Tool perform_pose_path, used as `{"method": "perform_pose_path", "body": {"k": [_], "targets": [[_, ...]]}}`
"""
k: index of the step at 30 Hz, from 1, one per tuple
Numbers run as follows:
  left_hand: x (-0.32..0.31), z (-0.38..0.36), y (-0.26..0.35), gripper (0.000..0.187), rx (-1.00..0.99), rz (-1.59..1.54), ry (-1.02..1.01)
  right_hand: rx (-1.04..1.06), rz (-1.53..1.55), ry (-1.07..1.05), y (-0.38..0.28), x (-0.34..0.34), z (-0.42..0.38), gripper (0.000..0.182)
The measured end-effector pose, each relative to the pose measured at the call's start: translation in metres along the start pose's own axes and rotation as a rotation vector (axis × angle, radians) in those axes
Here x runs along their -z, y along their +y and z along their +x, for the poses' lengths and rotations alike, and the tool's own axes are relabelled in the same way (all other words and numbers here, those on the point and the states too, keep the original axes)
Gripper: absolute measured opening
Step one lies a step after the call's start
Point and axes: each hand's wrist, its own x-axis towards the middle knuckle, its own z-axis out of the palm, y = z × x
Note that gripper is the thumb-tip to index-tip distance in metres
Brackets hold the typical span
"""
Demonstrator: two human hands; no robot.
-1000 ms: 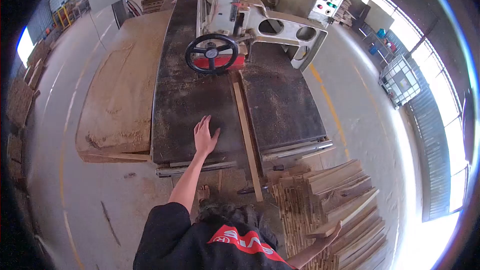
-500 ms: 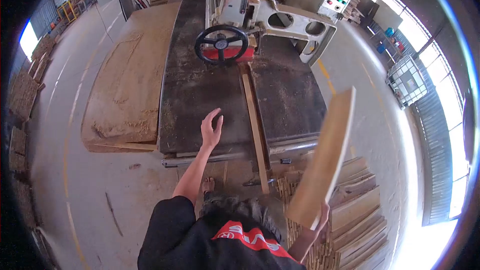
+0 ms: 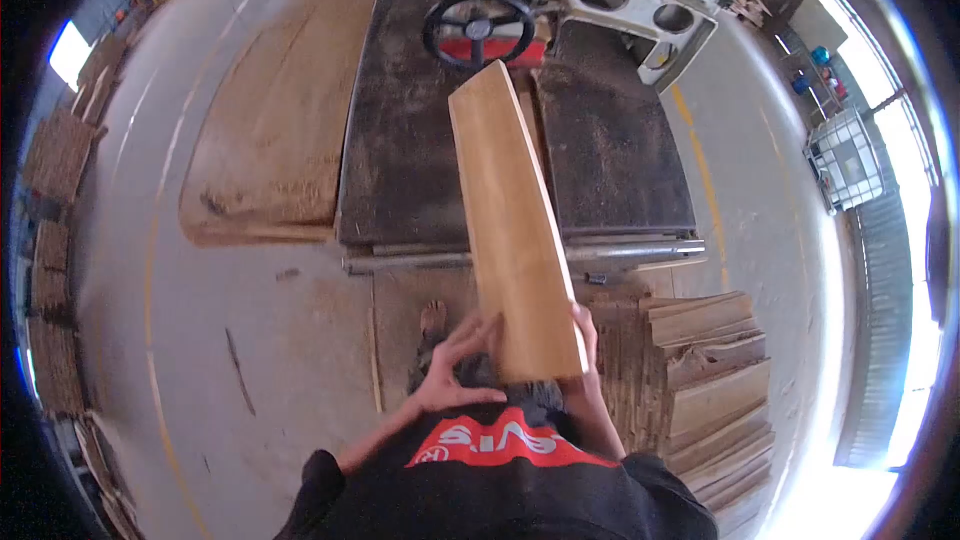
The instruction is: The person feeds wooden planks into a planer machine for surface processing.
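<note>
A long wooden board [image 3: 510, 230] is held up in front of my body, its far end reaching toward the black handwheel [image 3: 479, 29] of the machine. My right hand [image 3: 586, 340] grips the board's right edge near the close end. On the other side, my left hand [image 3: 460, 365] has its fingertips at the board's left edge, with the thumb spread apart from the fingers. Beneath and beyond the board lies the dark machine table [image 3: 410, 160], partly hidden by it.
Stacked boards [image 3: 715, 370] lie on the floor at the right. A dusty wooden panel [image 3: 285, 110] stands left of the machine table. A metal bar [image 3: 410, 262] runs along the table's front edge. More wood piles [image 3: 58, 155] line the far left.
The board has swung from the right to the middle, in my right hand. My left hand has come back from over the machine table to the board's left edge. The view has shifted.
</note>
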Motion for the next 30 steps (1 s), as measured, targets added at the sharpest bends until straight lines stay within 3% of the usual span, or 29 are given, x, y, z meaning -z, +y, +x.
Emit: {"method": "perform_pose_path", "body": {"k": [1,6,9,10,13,14,15,17,18,21,28,30], "targets": [[0.000,0.000,0.003,0.119,0.043,-0.007,0.026,-0.053,-0.089,-0.063,0.015,0.029,0.037,0.070],[-0.013,-0.011,0.000,0.132,0.123,-0.077,0.179,-0.136,0.082,-0.306,0.030,0.008,0.037,0.072],[-0.027,0.000,0.010,0.123,0.211,-0.616,0.426,-0.278,-0.002,-0.280,0.016,-0.023,0.002,0.075],[-0.037,0.000,-0.037,0.098,0.316,-0.548,0.478,-0.169,-0.220,-0.336,0.017,-0.031,0.002,0.076],[-0.023,0.012,-0.015,0.086,0.337,-1.757,0.184,0.271,-0.895,-0.439,0.023,-0.047,0.003,0.083],[-0.025,0.023,0.006,0.094,0.502,-1.249,0.505,0.380,-1.214,-0.438,0.012,-0.058,-0.009,0.089],[-0.025,0.028,0.008,0.101,0.326,-1.455,0.447,0.525,-1.340,-0.433,0.010,-0.063,-0.017,0.090],[-0.028,0.027,0.009,0.102,0.317,-1.431,0.579,0.813,-1.606,-0.421,0.008,-0.068,-0.034,0.092],[-0.028,0.028,0.008,0.102,0.293,-1.446,0.591,0.863,-1.584,-0.506,0.006,-0.068,-0.038,0.096],[-0.023,0.020,0.009,0.101,0.281,-1.488,0.534,0.733,-1.640,-0.597,0.004,-0.069,-0.050,0.093],[-0.012,0.017,0.014,0.099,0.209,-1.513,0.359,0.780,-1.820,-0.703,-0.005,-0.043,-0.040,0.088],[-0.012,0.032,0.006,0.098,0.165,-1.495,0.301,0.727,-1.751,-0.685,0.001,-0.031,-0.031,0.086]]}}
